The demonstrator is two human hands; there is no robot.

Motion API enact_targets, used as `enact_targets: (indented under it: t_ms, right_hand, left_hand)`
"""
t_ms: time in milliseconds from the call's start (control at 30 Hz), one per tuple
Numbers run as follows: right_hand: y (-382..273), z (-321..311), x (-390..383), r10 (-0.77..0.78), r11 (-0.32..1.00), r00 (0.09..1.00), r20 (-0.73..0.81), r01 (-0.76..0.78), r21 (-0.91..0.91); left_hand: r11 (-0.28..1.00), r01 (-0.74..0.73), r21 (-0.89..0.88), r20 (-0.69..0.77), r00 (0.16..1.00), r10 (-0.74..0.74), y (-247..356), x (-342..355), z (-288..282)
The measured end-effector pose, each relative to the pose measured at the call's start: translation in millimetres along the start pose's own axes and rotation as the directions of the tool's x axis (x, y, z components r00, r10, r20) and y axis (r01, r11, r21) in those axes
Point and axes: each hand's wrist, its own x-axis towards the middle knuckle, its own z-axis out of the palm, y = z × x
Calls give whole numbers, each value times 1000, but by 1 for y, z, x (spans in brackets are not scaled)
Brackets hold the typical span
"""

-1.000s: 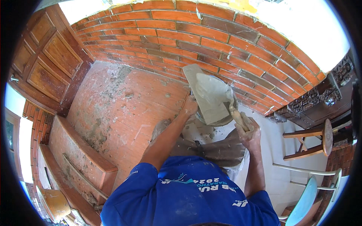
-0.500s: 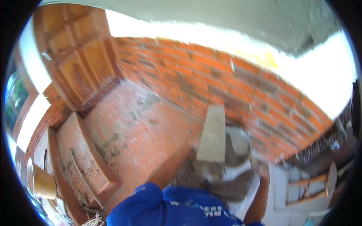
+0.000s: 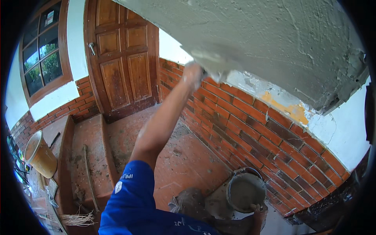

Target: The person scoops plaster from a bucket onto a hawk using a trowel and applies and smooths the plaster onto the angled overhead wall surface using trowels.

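My left hand [image 3: 192,76] is raised on my outstretched arm, closed round a flat plastering float [image 3: 209,56]. The float, smeared by motion and carrying grey mortar, is at the lower part of the wet grey plastered overhang [image 3: 282,35]; whether it touches is unclear. Low on the right, my right hand [image 3: 260,214] is closed on a mortar-caked trowel handle [image 3: 256,207] beside a bucket of grey mortar [image 3: 246,189]; its blade is hidden or too small to tell.
A wooden door [image 3: 121,58] and window [image 3: 43,55] stand at the upper left. Below are stained red steps [image 3: 88,168] with a stick, a yellow bucket [image 3: 43,152] and loose fibres [image 3: 76,219]. A brick wall [image 3: 250,141] runs to the right; dark carved furniture sits at its lower end.
My view has tilted up to the plastered overhang. My left hand and float have risen from above the bucket to that surface. My right hand has dropped away from the float and is low beside the bucket.
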Motion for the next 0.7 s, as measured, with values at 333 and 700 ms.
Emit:
enact_targets:
  t_ms: [333, 700]
  right_hand:
    - [-35, -21, -7, -227, 962, 973, 30, 220, 160]
    - [-8, 12, 15, -653, 756, 755, -65, 642, -128]
  left_hand:
    - [995, -13, -101, -119, 993, 1, 113, 103, 2]
    - [913, -351, 205, -108, 919, 378, 298, 80, -42]
